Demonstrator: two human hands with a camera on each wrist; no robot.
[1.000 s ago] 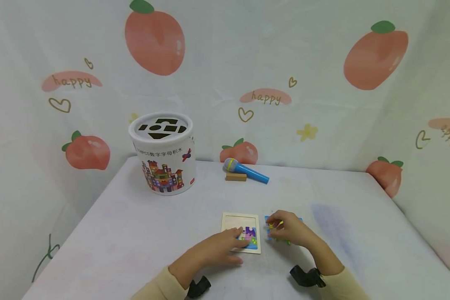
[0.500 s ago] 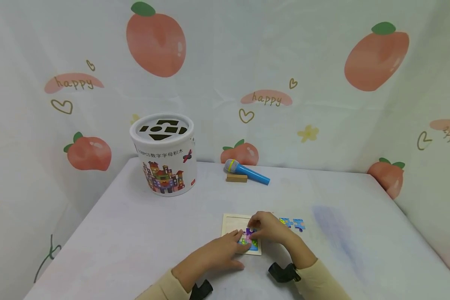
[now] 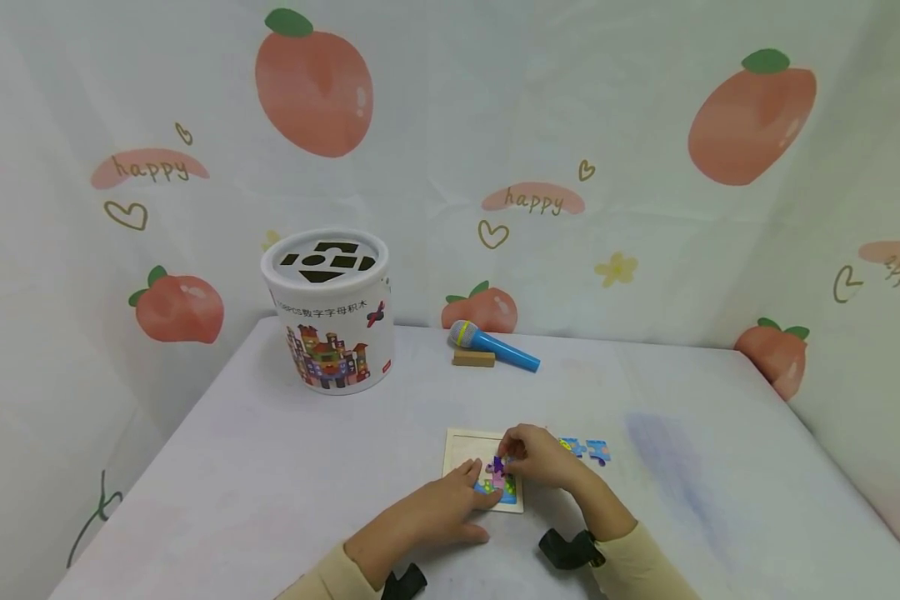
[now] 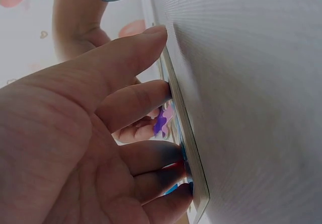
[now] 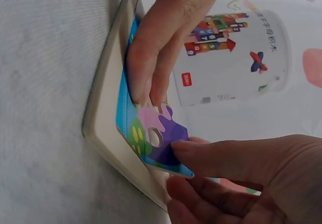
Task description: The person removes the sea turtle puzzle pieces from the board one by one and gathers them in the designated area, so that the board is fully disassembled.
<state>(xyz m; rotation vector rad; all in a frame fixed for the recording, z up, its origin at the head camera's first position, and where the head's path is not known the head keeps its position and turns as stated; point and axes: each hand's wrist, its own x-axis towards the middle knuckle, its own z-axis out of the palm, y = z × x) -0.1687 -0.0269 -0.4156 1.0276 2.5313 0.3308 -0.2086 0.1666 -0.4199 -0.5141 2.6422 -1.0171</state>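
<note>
A wooden puzzle tray [image 3: 453, 442] lies on the table, with joined jigsaw pieces [image 5: 138, 132] in pink, green and blue along its near side. My left hand [image 3: 450, 503] rests over the tray's near left part, fingers extended and fingertips on the pieces. From the right, my right hand [image 3: 546, 458] reaches over the tray. Its thumb lies on top of a purple jigsaw piece [image 5: 174, 133] and its fingers curl below, pinching the piece at the edge of the joined ones. In the left wrist view this purple piece [image 4: 160, 123] shows between the left fingers.
Right of the tray lie loose blue jigsaw pieces [image 3: 598, 451], partly behind the right hand. Farther back are a blue toy microphone [image 3: 502, 347] and a small wooden block [image 3: 473, 358]. A white block bucket [image 3: 330, 312] stands at the back left, before a peach-print curtain [image 3: 420, 125].
My right hand has moved left from the loose pieces to the tray, bringing a jigsaw piece. Over the last half second it has barely shifted. My left hand stays on the tray.
</note>
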